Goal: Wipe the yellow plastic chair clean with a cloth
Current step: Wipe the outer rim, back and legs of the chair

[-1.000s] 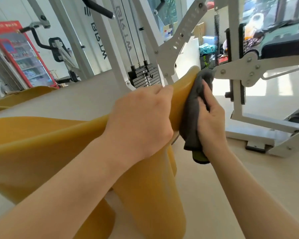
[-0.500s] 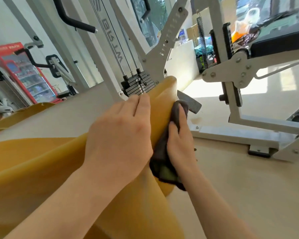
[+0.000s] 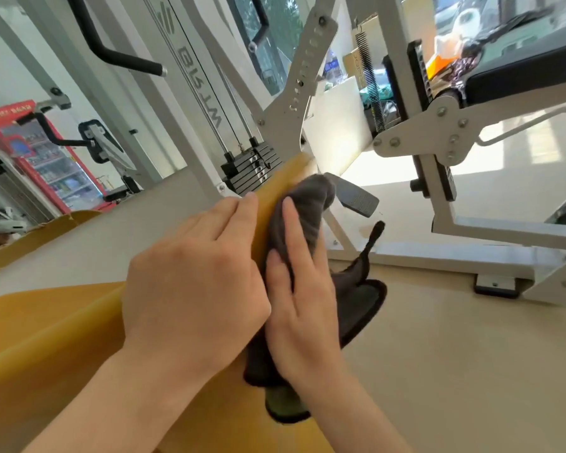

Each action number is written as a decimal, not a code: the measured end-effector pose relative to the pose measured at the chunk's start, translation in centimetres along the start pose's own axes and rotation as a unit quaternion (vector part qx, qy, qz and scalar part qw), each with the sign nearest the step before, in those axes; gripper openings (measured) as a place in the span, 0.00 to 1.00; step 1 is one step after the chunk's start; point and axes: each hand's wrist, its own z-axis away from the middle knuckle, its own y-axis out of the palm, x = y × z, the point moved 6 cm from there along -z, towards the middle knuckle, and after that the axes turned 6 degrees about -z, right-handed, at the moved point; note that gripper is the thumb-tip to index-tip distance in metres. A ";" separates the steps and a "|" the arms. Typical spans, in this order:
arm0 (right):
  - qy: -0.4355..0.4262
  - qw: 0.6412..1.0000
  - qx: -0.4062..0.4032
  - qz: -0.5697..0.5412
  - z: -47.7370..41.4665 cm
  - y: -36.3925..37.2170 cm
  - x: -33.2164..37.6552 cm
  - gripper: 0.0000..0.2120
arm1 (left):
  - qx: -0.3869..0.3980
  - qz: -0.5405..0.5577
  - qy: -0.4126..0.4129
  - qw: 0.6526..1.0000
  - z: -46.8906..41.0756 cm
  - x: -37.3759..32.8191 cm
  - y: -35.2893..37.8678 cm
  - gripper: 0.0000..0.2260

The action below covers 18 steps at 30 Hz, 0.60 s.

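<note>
One yellow plastic chair [image 3: 46,338] fills our lower left, lying close under the camera. Its visible rim is the long axis, running from lower left up to the right, with the tip ending just in front of the black weight stack [image 3: 252,165]. Surface is a smooth, matte mustard yellow with a soft sheen; we can't make out dirt or marks on it. Our left hand [image 3: 190,289] lies on top of the rim, fingers nearly straight and pointing along it toward the tip, thumb out of sight. Our right hand [image 3: 301,315] is just beside it on the far side of the rim, fingers flat and slightly spread, pressing a dark grey cloth [image 3: 311,201] against the chair's side. Cloth is bunched above the fingertips near the tip and hangs loose below the palm, with a greenish patch at the bottom end and a thin tail sticking up to the right. Both hands cover the middle of the rim, so that stretch is hidden. Behind the tip are a white gym machine frame [image 3: 438,135] and a black footplate [image 3: 356,197] close to the cloth. Pale floor [image 3: 471,371] to the right, red drinks fridge [image 3: 40,152] far left.
</note>
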 end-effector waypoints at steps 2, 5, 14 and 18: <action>-0.003 1.000 0.010 0.027 3.5 1.0 -1.4 0.24 | -0.005 0.013 0.002 1.000 -0.1 0.1 0.0 0.23; 0.123 0.990 -0.071 -0.010 2.2 -0.5 -6.0 0.23 | -0.018 0.001 0.007 1.000 0.6 0.4 0.1 0.23; 0.124 0.989 -0.060 -0.047 -7.5 -2.9 -4.1 0.19 | -0.067 -0.026 0.034 0.997 1.1 0.2 0.6 0.23; 0.142 0.988 -0.060 -0.026 0.4 -1.1 -6.6 0.22 | -0.041 -0.037 0.042 0.998 0.8 0.0 0.8 0.23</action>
